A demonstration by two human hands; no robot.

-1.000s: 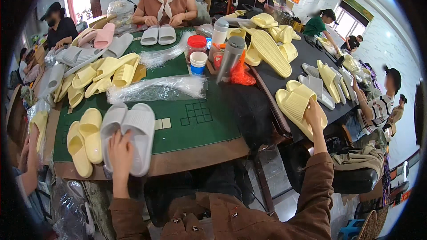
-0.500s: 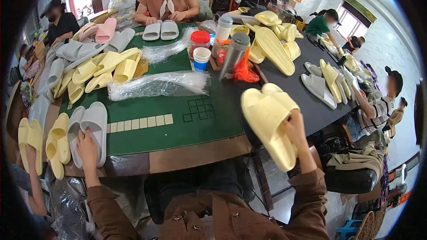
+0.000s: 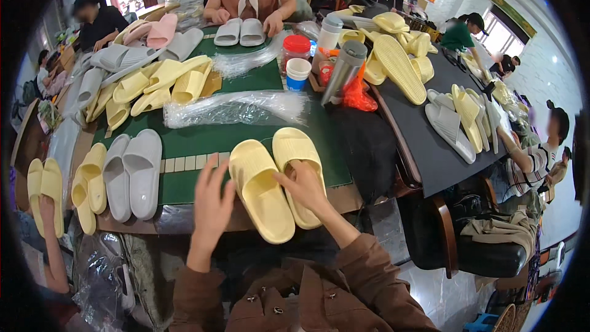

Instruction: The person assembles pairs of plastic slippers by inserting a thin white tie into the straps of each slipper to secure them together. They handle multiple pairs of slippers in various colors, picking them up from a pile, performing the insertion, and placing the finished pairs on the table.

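R hand is holding the yellow pair nr the middle: thumb is resting at the inner edge of the L slipper, fingers are dipping into the R slipper's opening, so the grip is closing on the inner walls btwn the two. Can't tell how tight. The pair is sitting right in front of the wearer, soles down, toes pointing away, heels reaching over the table edge in this view; can't tell if it's fully resting on the table.

L hand is hovering just left of the pair, fingers spreading wide, holding nothing; can't tell if the thumb is touching the slipper.

Tiles are running in a row on the green mat, behind L hand. Further left, a gray pair is lying w/ toes away, & a 2nd yellow pair is lying just beside it. At far left a co-worker's hand is holding a 3rd yellow pair.

Clear bags are lying beyond the tiles, w/ a slipper pile at their left. Cup, red-lid jar & flask are standing to the bags' right.
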